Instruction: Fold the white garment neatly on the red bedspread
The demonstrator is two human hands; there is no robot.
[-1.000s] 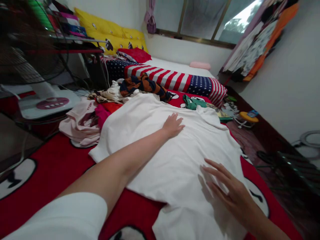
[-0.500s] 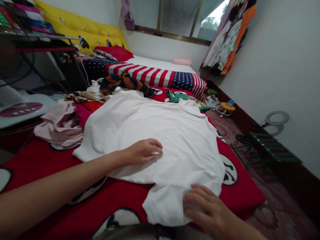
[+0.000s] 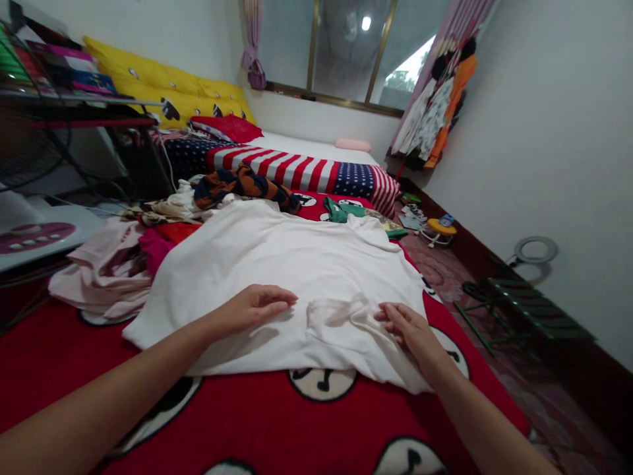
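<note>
The left hand (image 3: 262, 305) hovers half-open over the white T-shirt (image 3: 277, 247); the right hand (image 3: 408, 326), loosely bent, grip unclear, is beside its sleeve (image 3: 329, 316).

The person's left hand (image 3: 257, 307) is turned palm down, its fingers (image 3: 281, 293) loosely bent toward the right hand (image 3: 409, 328), its thumb (image 3: 275, 309) slightly apart from them. The right hand's fingers curve loosely back toward the left hand, slightly parted. The hands stand well apart; behind them, the bare left forearm (image 3: 133, 376) and right forearm (image 3: 487, 419) slant outward.
</note>
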